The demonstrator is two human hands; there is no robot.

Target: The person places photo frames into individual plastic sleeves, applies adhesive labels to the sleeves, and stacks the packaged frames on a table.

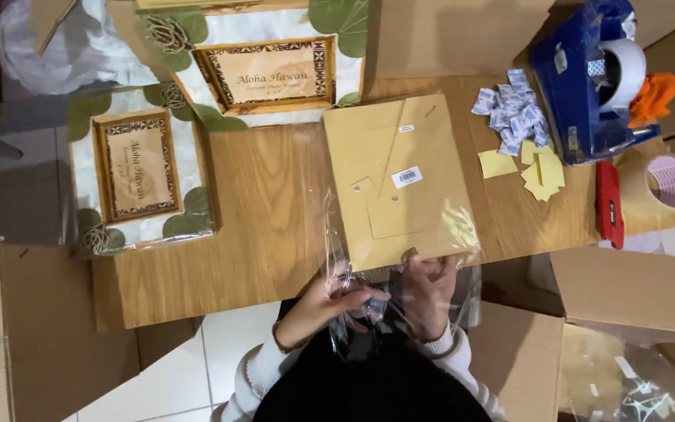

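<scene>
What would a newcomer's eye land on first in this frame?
Probably the tan frame back lying face down at the middle of the wooden table, its near end inside a clear plastic sleeve that the left hand and right hand grip at the table's near edge. Next, two leaf-patterned picture frames at the far left, and the blue tape dispenser at the far right.

The table (259, 211) is wood with a smooth, faintly satin grain. On it lies a frame back (400, 180) of matt tan board, partly inside a clear, glossy, crinkled plastic sleeve (361, 312). The tape dispenser (583, 78) looks like shiny blue plastic. The surrounding boxes (626, 289) are dull brown cardboard, seemingly rough.
</scene>
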